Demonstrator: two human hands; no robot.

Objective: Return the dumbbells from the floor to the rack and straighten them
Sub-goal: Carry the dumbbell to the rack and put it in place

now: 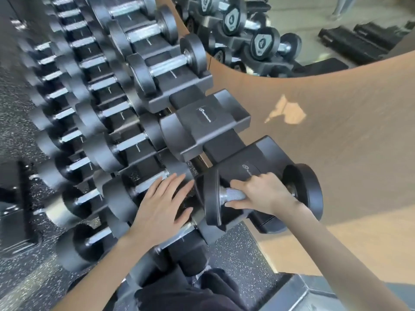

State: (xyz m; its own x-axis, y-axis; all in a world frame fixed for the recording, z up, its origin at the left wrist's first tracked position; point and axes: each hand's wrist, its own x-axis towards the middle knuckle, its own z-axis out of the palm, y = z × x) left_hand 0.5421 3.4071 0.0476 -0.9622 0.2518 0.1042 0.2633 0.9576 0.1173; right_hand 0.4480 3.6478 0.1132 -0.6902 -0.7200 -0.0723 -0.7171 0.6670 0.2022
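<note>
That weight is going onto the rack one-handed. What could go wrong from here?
1. Only the right hand grips the dumbbell by its handle; a slip could drop it.
2. The left hand lies flat just beside the dumbbell's inner head, so fingers might get pinched.
3. The dumbbell looks tilted over its cradle and may settle crooked.

A: Wall?
B: Brown wall (336, 158), fine horizontal grain, fills the right half of the frame. One pale bright patch (287, 111) on it, centre right. Lighter tan band at lower right; wall or skirting, cannot tell.
A: Above it?
B: Mirror (314, 21), upper right, its lower edge reads curved. Reflects a pale floor and dark flat pads (352, 41) lying on it.
A: Floor?
B: Black rubber floor (235, 254), white-flecked, at bottom centre and along the left edge. Blurred at far left.
</note>
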